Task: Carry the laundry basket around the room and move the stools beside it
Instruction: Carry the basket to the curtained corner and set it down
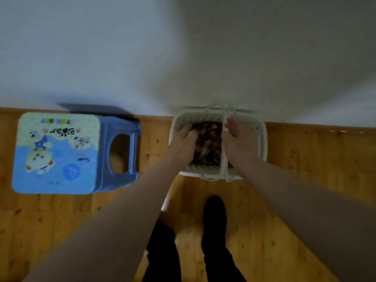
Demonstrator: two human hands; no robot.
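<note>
Laundry basket (262,139): white, perforated plastic, sat on the wooden floor (305,180) hard against the white wall (183,47), straight ahead of you. Dark crumpled clothes (207,143) lay inside it.

Your left hand (186,142) reached into the basket's left half, fingers loosely curled, palm down over the clothes; whether it gripped anything, you could not tell from the blur. Your right hand (239,137) was over the right half, fingers bent around the thin white handles (223,155) that ran front to back across the middle of the basket; contact looked likely, a firm grip could not be confirmed. Both forearms were bare and stretched forward from the lower corners of the view.

Blue plastic stool (81,153) stood to the left of the basket, apart from it, also close to the wall. Its seat carried a cartoon print with animal figures and the word "Bear", upside down from your position. One side showed an oval cut-out.

Below the hands, your legs (215,241) in dark trousers stood on the floorboards, just short of the basket.
</note>
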